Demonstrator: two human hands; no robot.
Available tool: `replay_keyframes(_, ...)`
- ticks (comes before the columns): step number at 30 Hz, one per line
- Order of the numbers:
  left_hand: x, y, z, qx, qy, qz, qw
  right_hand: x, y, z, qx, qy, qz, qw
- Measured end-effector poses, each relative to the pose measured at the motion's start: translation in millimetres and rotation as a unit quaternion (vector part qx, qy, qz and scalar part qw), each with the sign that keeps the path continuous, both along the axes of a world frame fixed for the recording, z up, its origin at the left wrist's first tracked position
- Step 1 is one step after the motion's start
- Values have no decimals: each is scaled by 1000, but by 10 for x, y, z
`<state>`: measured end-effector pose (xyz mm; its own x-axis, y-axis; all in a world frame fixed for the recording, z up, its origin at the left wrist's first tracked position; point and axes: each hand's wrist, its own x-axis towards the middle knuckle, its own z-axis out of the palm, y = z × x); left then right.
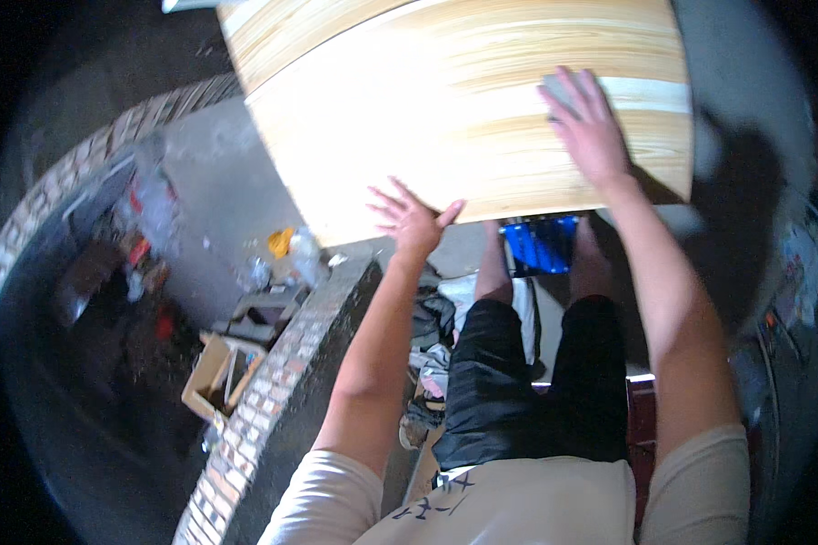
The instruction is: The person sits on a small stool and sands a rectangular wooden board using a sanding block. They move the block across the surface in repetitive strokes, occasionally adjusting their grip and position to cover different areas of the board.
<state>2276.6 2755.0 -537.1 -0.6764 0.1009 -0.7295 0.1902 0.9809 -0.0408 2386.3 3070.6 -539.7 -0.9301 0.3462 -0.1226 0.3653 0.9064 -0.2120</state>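
Observation:
A pale wooden board with streaked grain lies in front of me, its middle washed out by bright light. A dark seam line crosses its far part. My left hand rests on the board close to the near edge, fingers spread and thumb pointing right, holding nothing. Farther out on the right side, my right hand presses flat over a small grey pad, possibly sandpaper. Fingers cover part of the pad, which lies against the board's face. What holds up the board is mostly hidden beneath it.
Below the board's near edge, a blue object shows between my legs. A low brick wall runs along my left, with an open cardboard box beyond it. Clothes or cloth lie near my feet. Plastic litter is on the floor.

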Motion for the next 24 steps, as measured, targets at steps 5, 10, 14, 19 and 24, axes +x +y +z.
replay_keyframes(5, -24, -121, -20, 0, 18, 8, 1000, -104, -168, 27, -22, -31, -46, 998)
replay_keyframes(10, 24, -44, 4, 20, 47, -14, 999, -97, -145, 64, -66, 84, -66, 992)
replay_keyframes(14, -27, 29, 232, 49, 61, -3, 997, -125, -160, 41, -65, 84, -53, 993)
replay_keyframes(19, 196, 836, 1180, 424, -95, 272, 859, -63, -89, 85, -64, 87, -25, 994)
replay_keyframes(24, 721, 1699, 2248, 686, -322, 260, 598, -61, -63, 66, -57, 107, -7, 993)
